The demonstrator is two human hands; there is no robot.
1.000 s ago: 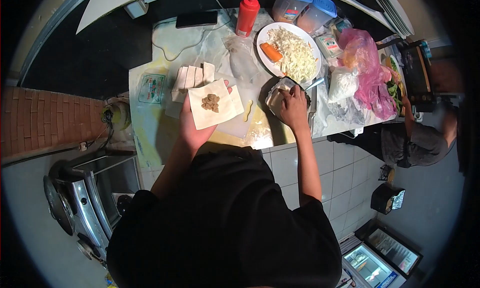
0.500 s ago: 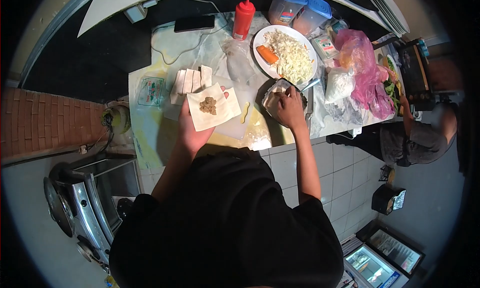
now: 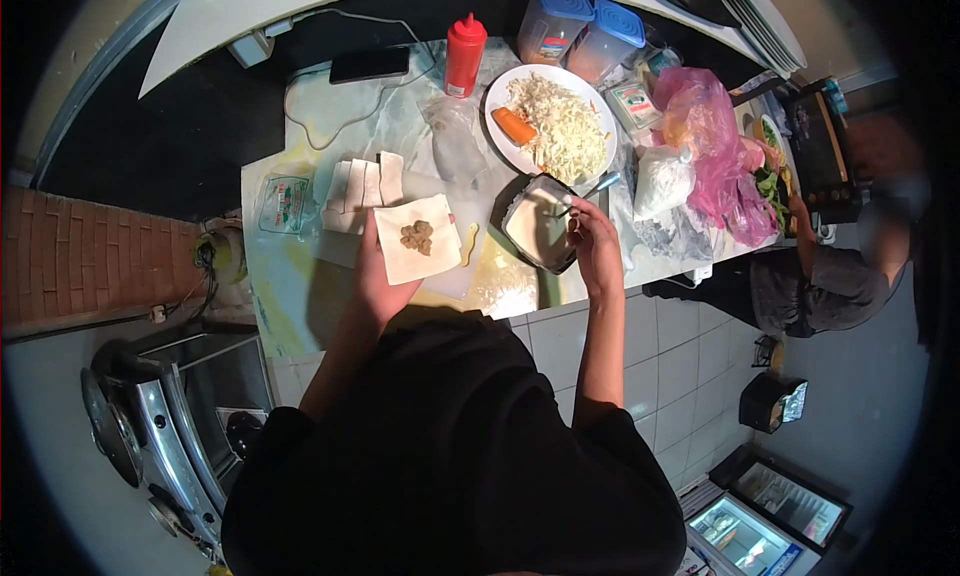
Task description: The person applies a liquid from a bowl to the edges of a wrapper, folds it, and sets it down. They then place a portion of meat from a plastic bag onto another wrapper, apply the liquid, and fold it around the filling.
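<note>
My left hand (image 3: 382, 288) is closed on a square, pale spring roll wrapper (image 3: 405, 264), its thumb at the left edge and fingertips showing at the right. On the wrapper's middle sits a clump of brown filling (image 3: 416, 238). More folded wrappers (image 3: 350, 188) lie just behind it on a white board (image 3: 447, 278). My right hand (image 3: 598, 246) is over the right rim of a black-edged container (image 3: 532, 226) of creamy white liquid. Its fingers are bent and drawn together; I cannot tell what they pinch. A spoon handle (image 3: 605, 183) sticks out behind the container.
Behind the container stands a plate (image 3: 494, 136) of shredded cabbage (image 3: 572, 126) with a carrot piece (image 3: 515, 126). A red squeeze bottle (image 3: 464, 58), a phone (image 3: 369, 65), lidded tubs (image 3: 553, 26) and pink plastic bags (image 3: 700, 106) surround it. Another person (image 3: 840, 286) stands at the far right.
My right hand has lifted from inside the container to its right rim, uncovering the white liquid. My left hand still holds the wrapper with its filling. The whole view has shifted slightly.
</note>
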